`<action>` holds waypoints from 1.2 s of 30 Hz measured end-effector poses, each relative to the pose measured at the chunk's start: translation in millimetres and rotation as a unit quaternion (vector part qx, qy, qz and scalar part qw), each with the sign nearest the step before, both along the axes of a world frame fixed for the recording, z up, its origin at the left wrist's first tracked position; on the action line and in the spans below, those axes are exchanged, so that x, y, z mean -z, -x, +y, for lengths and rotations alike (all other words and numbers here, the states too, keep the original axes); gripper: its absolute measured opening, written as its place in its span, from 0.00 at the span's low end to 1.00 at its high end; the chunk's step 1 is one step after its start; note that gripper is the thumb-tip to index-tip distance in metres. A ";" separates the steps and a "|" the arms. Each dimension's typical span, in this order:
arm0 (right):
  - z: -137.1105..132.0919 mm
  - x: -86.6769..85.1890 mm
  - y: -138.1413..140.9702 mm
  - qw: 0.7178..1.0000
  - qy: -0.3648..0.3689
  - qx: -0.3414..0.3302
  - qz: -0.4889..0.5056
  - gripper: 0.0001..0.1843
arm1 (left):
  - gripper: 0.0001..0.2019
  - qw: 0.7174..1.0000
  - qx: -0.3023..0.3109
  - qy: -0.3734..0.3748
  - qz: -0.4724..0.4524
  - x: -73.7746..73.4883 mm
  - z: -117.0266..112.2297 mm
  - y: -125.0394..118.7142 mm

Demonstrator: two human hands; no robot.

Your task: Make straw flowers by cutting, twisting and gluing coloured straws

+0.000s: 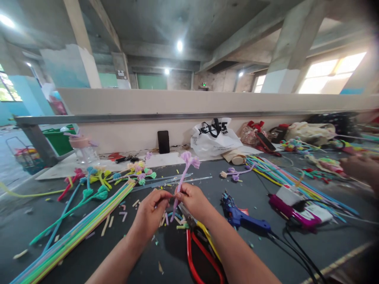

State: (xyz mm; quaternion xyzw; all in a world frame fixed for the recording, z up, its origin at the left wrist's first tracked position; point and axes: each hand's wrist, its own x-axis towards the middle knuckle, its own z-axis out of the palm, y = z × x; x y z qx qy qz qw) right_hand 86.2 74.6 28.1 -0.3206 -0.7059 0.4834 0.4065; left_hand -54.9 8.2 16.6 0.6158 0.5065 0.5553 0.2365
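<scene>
My right hand [194,201] pinches the stem of a purple pipe-cleaner flower [182,175], holding it upright with its fluffy head on top. My left hand [151,211] meets it from the left, thumb and forefinger pressed together beside the stem; whatever lies between those fingertips is too small to make out. Under my right wrist lies a red-handled cutting tool [189,252], its upper part partly hidden, with a yellow handle [209,236] alongside. Short pipe-cleaner offcuts [106,225] litter the dark tabletop around my hands.
A blue glue gun [245,221] lies right, its cable running to the front. Beyond it sits a magenta power strip [293,213]. Pipe-cleaner bundles lie left [85,232] and right [275,173]. A phone [163,142] leans at the back. Another person's hand [359,169] shows far right.
</scene>
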 end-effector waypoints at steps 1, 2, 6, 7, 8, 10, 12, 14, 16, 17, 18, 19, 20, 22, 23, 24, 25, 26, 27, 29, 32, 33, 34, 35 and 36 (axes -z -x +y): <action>-1.2 0.0 0.6 1.000 -0.003 -0.002 0.001 0.04 | 0.06 0.998 0.002 0.039 -0.059 1.0 2.1 -1.6; -2.7 -0.2 1.2 1.000 -0.003 -0.007 0.006 0.04 | 0.06 0.991 0.011 0.070 -0.113 1.8 3.9 -3.1; -7.5 -1.7 2.0 0.998 0.013 -0.031 0.051 0.03 | 0.08 0.967 0.057 0.112 -0.221 5.1 7.7 -6.2; -7.8 -2.0 1.7 0.997 0.019 -0.038 0.064 0.06 | 0.09 0.966 0.063 0.109 -0.226 5.9 7.8 -6.2; -7.7 -2.2 1.2 0.996 0.027 -0.046 0.077 0.09 | 0.09 0.966 0.065 0.105 -0.229 6.6 7.6 -6.1; -7.1 -2.9 0.0 0.991 0.050 -0.067 0.103 0.17 | 0.09 0.966 0.061 0.098 -0.230 6.8 6.6 -5.8; -6.8 -4.2 -1.2 0.986 0.080 -0.083 0.122 0.23 | 0.09 0.965 0.052 0.096 -0.237 4.6 5.3 -6.4; -7.7 -6.0 -1.9 0.980 0.108 -0.098 0.133 0.27 | 0.10 0.961 0.047 0.094 -0.254 0.0 3.9 -8.0; -9.5 -7.7 -2.0 0.974 0.130 -0.113 0.145 0.31 | 0.11 0.959 0.072 0.088 -0.261 -5.7 2.6 -10.0; -10.4 -8.2 -1.9 0.971 0.137 -0.123 0.152 0.32 | 0.10 0.958 0.092 0.083 -0.258 -8.3 1.9 -11.0; -11.2 -8.3 -1.7 0.967 0.144 -0.134 0.159 0.34 | 0.09 0.957 0.112 0.078 -0.254 -10.5 1.3 -11.8; -11.7 -8.0 -1.4 0.964 0.150 -0.142 0.166 0.36 | 0.07 0.956 0.127 0.075 -0.253 -12.2 0.7 -12.4; -11.9 -7.3 -1.0 0.961 0.154 -0.150 0.172 0.38 | 0.05 0.955 0.136 0.074 -0.255 -13.5 0.2 -12.6; -11.6 -5.0 0.1 0.956 0.163 -0.168 0.178 0.41 | 0.04 0.950 0.141 0.076 -0.269 -14.7 -0.8 -11.8; -11.2 -3.6 0.7 0.953 0.167 -0.179 0.179 0.42 | 0.05 0.947 0.146 0.080 -0.276 -15.0 -1.2 -11.0; -10.8 -2.3 1.3 0.950 0.172 -0.188 0.181 0.43 | 0.06 0.944 0.155 0.083 -0.279 -15.1 -1.7 -9.8; -10.4 -1.2 1.9 0.947 0.176 -0.200 0.182 0.43 | 0.07 0.942 0.165 0.086 -0.279 -15.2 -2.1 -8.5; -10.1 -0.3 2.4 0.943 0.179 -0.210 0.184 0.42 | 0.08 0.941 0.171 0.088 -0.278 -15.2 -2.5 -7.0; -10.0 0.2 2.7 0.941 0.182 -0.216 0.187 0.41 | 0.08 0.941 0.173 0.089 -0.278 -15.2 -2.9 -5.5; -9.7 0.4 3.1 0.940 0.181 -0.219 0.190 0.38 | 0.08 0.941 0.172 0.091 -0.277 -15.2 -3.3 -2.4; -9.2 0.0 3.0 0.943 0.172 -0.214 0.189 0.35 | 0.08 0.939 0.165 0.104 -0.283 -14.9 -3.1 2.4; -9.0 0.1 3.0 0.945 0.167 -0.214 0.185 0.34 | 0.08 0.936 0.164 0.112 -0.291 -14.8 -3.0 3.8; -8.9 0.4 3.3 0.947 0.161 -0.214 0.178 0.33 | 0.08 0.931 0.164 0.121 -0.302 -14.9 -2.8 5.1; -8.8 0.8 3.6 0.950 0.155 -0.213 0.170 0.32 | 0.09 0.925 0.164 0.129 -0.317 -15.0 -2.7 6.1; -8.9 1.4 4.1 0.953 0.147 -0.210 0.161 0.31 | 0.09 0.918 0.166 0.134 -0.334 -15.4 -2.7 7.0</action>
